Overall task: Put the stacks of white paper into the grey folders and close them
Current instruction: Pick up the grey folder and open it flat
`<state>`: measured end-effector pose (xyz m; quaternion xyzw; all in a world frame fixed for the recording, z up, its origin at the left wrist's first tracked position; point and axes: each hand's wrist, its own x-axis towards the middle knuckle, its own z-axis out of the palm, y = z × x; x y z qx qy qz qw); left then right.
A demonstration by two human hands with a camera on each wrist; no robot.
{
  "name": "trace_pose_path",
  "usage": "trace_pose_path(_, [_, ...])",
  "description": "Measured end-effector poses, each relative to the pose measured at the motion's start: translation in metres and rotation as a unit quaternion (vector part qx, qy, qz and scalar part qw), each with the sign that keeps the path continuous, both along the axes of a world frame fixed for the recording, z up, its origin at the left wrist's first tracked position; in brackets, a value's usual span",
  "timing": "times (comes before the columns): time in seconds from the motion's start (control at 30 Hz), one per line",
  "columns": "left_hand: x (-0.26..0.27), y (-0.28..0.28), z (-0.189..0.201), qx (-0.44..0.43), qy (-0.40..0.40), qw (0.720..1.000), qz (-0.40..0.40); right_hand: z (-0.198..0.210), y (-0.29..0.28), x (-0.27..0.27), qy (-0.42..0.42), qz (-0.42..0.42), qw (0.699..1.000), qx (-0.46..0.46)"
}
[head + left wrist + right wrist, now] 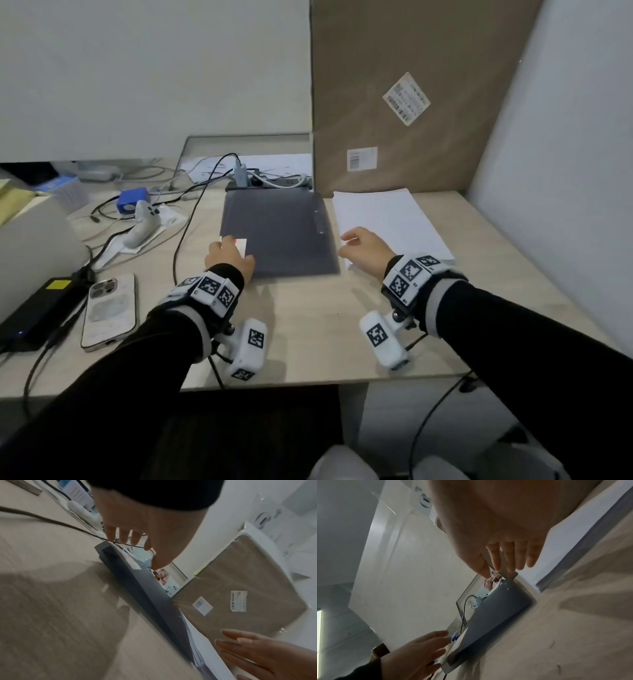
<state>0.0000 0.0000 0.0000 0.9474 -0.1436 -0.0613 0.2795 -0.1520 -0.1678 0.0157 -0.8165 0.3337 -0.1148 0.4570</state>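
Observation:
A closed grey folder [277, 233] lies flat at the middle of the desk, with a small white and red label [239, 245] at its near left corner. A stack of white paper [390, 222] lies just right of it. My left hand [226, 253] hovers at the folder's near left corner with its fingers [126, 536] straight and spread, holding nothing. My right hand [359, 246] is over the paper's near left corner, fingers [510, 555] relaxed and empty. In the right wrist view a grey strip [583, 545] shows along the paper's [565, 540] edge.
A phone [109, 308] and a black box [37, 315] lie at the near left. A white controller [142, 222], a blue object [132, 202], cables and a power strip [270, 183] sit behind. A tall cardboard box [411, 102] stands at the back.

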Motion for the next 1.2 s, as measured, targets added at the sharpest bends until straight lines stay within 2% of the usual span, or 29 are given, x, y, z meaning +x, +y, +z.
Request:
trace_pose_path(0.17, [0.016, -0.003, -0.010, -0.012, 0.063, 0.997, 0.053, -0.002, 0.009, 0.026, 0.082, 0.084, 0.993, -0.027])
trace_pose_path(0.27, [0.021, -0.007, -0.009, -0.016, 0.062, 0.996, 0.061, -0.008, 0.013, 0.036, 0.144, 0.140, 0.979, -0.026])
trace_pose_path(0.4, [0.030, -0.006, 0.008, -0.103, 0.081, 0.985, 0.111, -0.021, 0.015, 0.040, 0.217, 0.181, 0.957, -0.062])
trace_pose_path(0.47, [0.031, -0.003, 0.015, -0.159, 0.148, 0.970, 0.110, -0.023, 0.015, 0.037, 0.222, 0.186, 0.955, -0.063])
trace_pose_path(0.57, [0.024, -0.005, 0.022, -0.298, 0.235, 0.922, 0.080, -0.022, 0.014, 0.028, 0.169, 0.170, 0.970, -0.030])
trace_pose_path(0.63, [0.017, -0.005, 0.028, -0.361, 0.235, 0.899, 0.077, -0.018, 0.014, 0.020, 0.103, 0.128, 0.986, -0.013])
trace_pose_path(0.73, [0.002, 0.003, 0.040, -0.403, 0.200, 0.891, 0.053, -0.006, 0.012, 0.002, 0.018, 0.050, 0.998, -0.012])
trace_pose_path(0.8, [-0.013, 0.015, 0.046, -0.440, 0.196, 0.876, 0.031, 0.000, 0.006, -0.014, -0.012, 0.005, 1.000, 0.008])
trace_pose_path(0.93, [-0.057, 0.039, 0.052, -0.494, 0.242, 0.835, -0.008, 0.013, -0.001, -0.051, -0.053, -0.015, 0.985, 0.161])
trace_pose_path(1.03, [-0.097, 0.046, 0.049, -0.472, 0.272, 0.838, -0.045, 0.020, 0.002, -0.083, -0.130, 0.005, 0.959, 0.252])
trace_pose_path(1.1, [-0.122, 0.042, 0.045, -0.449, 0.289, 0.842, -0.077, 0.017, 0.000, -0.106, -0.171, -0.031, 0.954, 0.244])
trace_pose_path(1.2, [-0.159, 0.030, 0.035, -0.374, 0.318, 0.864, -0.111, 0.008, -0.006, -0.152, -0.205, -0.087, 0.945, 0.238])
